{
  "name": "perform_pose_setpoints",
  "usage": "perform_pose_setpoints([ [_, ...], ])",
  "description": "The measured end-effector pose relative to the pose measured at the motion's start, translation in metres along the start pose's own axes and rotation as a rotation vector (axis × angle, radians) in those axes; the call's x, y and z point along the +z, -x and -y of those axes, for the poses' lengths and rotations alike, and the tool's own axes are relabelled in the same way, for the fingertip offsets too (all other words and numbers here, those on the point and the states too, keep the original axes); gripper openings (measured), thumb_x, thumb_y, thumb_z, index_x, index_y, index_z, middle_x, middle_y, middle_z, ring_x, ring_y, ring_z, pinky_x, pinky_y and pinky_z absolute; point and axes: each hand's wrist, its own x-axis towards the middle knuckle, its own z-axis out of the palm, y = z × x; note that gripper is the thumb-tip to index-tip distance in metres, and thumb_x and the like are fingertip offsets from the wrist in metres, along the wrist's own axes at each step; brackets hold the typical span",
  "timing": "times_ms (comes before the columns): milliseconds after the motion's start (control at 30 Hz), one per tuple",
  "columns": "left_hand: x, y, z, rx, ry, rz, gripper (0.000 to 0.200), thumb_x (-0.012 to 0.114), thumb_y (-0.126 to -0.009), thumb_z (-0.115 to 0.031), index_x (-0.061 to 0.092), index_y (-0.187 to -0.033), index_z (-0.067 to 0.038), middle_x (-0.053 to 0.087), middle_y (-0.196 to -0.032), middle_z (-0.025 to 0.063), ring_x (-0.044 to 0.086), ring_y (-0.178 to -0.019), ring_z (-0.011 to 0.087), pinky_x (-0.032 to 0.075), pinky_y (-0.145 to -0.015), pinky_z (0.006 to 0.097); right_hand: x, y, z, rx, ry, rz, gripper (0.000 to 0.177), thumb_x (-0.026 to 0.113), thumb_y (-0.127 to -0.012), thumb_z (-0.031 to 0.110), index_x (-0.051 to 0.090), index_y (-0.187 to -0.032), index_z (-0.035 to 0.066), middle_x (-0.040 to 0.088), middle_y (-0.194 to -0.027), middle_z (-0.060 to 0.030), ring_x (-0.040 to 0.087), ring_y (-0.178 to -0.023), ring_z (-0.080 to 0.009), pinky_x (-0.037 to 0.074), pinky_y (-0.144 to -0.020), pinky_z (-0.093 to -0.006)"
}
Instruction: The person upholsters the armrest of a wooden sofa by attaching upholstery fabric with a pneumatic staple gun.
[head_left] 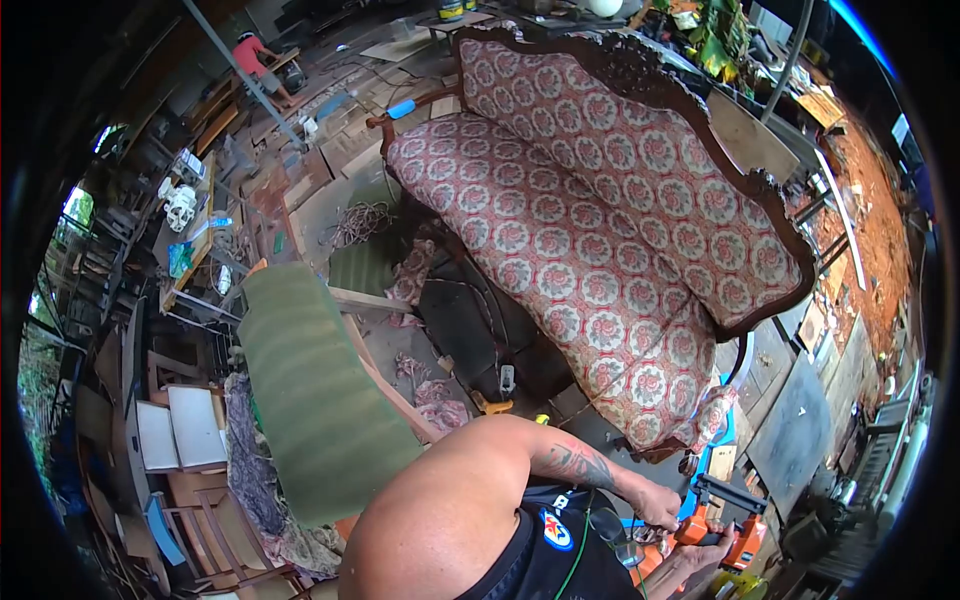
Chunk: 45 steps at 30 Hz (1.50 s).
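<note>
Gripping an orange-and-black power tool (722,522) in the right hand (700,556), fingers wrapped tight round its dark handle, forearm coming up from below. Blocky casing, hard and glossy like moulded plastic, with a flat black bar across the top. Resting the left hand (656,505) just beside the tool's near end, knuckles up, fingers curled under into a loose fist; cannot tell whether anything is clasped inside. Reaching there on a bare, tattooed forearm, elbow bent, shoulder rounded and close to the lens.

Just above both hands, a long sofa (590,240): woven cloth patterned in red and cream rosettes, padded and smooth, edged by a dark carved wooden frame with scrolled curves. Near the left hand, its lower end, where the cloth hangs rumpled. Well off to the left of the hands, a green cushion panel (315,400), ribbed, soft-looking, roughly rectangular, leaning across pale timber rails. Farther left again, a white cabinet (180,430) with flat square doors. Far above the hands, beside the sofa's upper end, a coil of rope (360,222) on the floor. Beyond that, well apart, another person (250,55) in a red top.
</note>
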Motion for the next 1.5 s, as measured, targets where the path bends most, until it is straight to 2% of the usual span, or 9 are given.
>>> perform_pose_setpoints([
  [33, 0.006, -0.002, 0.001, 0.073, 0.015, -0.063, 0.044, 0.053, -0.094, -0.038, 0.065, -0.097, 0.004, 0.065, -0.088, 0.0289, 0.064, -0.085, 0.0388, 0.048, -0.076, 0.0482, 0.000, -0.004, -0.001, -0.001, 0.003, 0.013, 0.017, 0.053, -0.094, 0.009, 0.045, -0.079, 0.011, 0.045, -0.068, 0.0021, 0.045, -0.058, -0.0102, 0.048, -0.060, -0.0253],
  [267, 0.040, -0.010, -0.007, 0.224, -0.197, -0.472, 0.034, 0.058, -0.092, -0.030, 0.057, -0.091, 0.004, 0.063, -0.087, 0.0289, 0.062, -0.089, 0.0470, 0.048, -0.078, 0.0528, 0.011, -0.010, 0.013, 0.031, -0.030, 0.033, 0.015, 0.056, -0.093, 0.006, 0.046, -0.081, 0.008, 0.048, -0.070, -0.0006, 0.048, -0.060, -0.0117, 0.049, -0.059, -0.0253],
  [300, 0.033, 0.000, -0.029, 0.073, -0.126, -0.453, 0.033, 0.059, -0.091, -0.028, 0.057, -0.090, 0.004, 0.063, -0.086, 0.0281, 0.063, -0.087, 0.0472, 0.049, -0.076, 0.0522, 0.015, -0.009, 0.015, 0.043, -0.052, 0.027, 0.016, 0.057, -0.092, 0.005, 0.046, -0.081, 0.008, 0.048, -0.070, -0.0009, 0.049, -0.060, -0.0117, 0.049, -0.059, -0.0249],
  [400, 0.035, -0.008, -0.024, 0.128, -0.266, -0.456, 0.033, 0.059, -0.091, -0.029, 0.057, -0.089, 0.005, 0.063, -0.085, 0.0285, 0.063, -0.085, 0.0471, 0.050, -0.075, 0.0517, 0.014, -0.013, 0.016, 0.037, -0.075, 0.007, 0.016, 0.056, -0.093, 0.006, 0.046, -0.081, 0.007, 0.048, -0.069, -0.0005, 0.049, -0.060, -0.0118, 0.049, -0.058, -0.0249],
  [433, 0.023, 0.006, -0.049, -0.004, -0.078, -0.419, 0.034, 0.059, -0.091, -0.029, 0.058, -0.090, 0.005, 0.064, -0.086, 0.0289, 0.064, -0.088, 0.0473, 0.050, -0.076, 0.0523, 0.015, -0.011, 0.018, 0.059, -0.082, 0.003, 0.017, 0.055, -0.093, 0.007, 0.046, -0.079, 0.007, 0.048, -0.069, -0.0002, 0.049, -0.059, -0.0118, 0.049, -0.057, -0.0244],
  [567, 0.019, 0.003, -0.041, -0.060, -0.010, -0.284, 0.039, 0.058, -0.090, -0.033, 0.060, -0.094, 0.006, 0.066, -0.090, 0.0295, 0.064, -0.090, 0.0477, 0.050, -0.079, 0.0529, 0.005, -0.012, 0.012, 0.094, -0.112, 0.037, 0.016, 0.057, -0.092, 0.009, 0.048, -0.079, 0.008, 0.048, -0.069, 0.0003, 0.047, -0.060, -0.0111, 0.047, -0.062, -0.0261],
  [933, 0.030, 0.002, -0.035, -0.100, -0.154, -0.214, 0.042, 0.056, -0.087, -0.033, 0.065, -0.096, 0.007, 0.067, -0.093, 0.0302, 0.067, -0.091, 0.0452, 0.052, -0.080, 0.0520, -0.027, -0.002, -0.003, 0.030, -0.002, -0.097, 0.012, 0.057, -0.088, 0.013, 0.051, -0.079, 0.008, 0.055, -0.069, -0.0007, 0.054, -0.059, -0.0130, 0.047, -0.059, -0.0248],
  [1067, 0.023, 0.004, -0.046, -0.125, -0.249, -0.153, 0.046, 0.057, -0.084, -0.034, 0.067, -0.096, 0.009, 0.068, -0.093, 0.0309, 0.068, -0.091, 0.0448, 0.054, -0.079, 0.0518, -0.072, -0.027, -0.009, 0.081, -0.026, -0.057, 0.015, 0.059, -0.089, 0.019, 0.053, -0.080, 0.009, 0.056, -0.069, -0.0011, 0.056, -0.062, -0.0151, 0.051, -0.061, -0.0311],
  [1500, 0.029, -0.021, -0.044, -0.026, -0.393, -0.005, 0.051, 0.071, -0.077, -0.039, 0.068, -0.103, 0.005, 0.071, -0.095, 0.0221, 0.069, -0.090, 0.0385, 0.053, -0.075, 0.0489, -0.043, 0.007, 0.008, 0.093, 0.035, -0.033, 0.016, 0.061, -0.089, 0.021, 0.055, -0.082, 0.008, 0.058, -0.071, -0.0027, 0.058, -0.065, -0.0172, 0.052, -0.063, -0.0351],
])
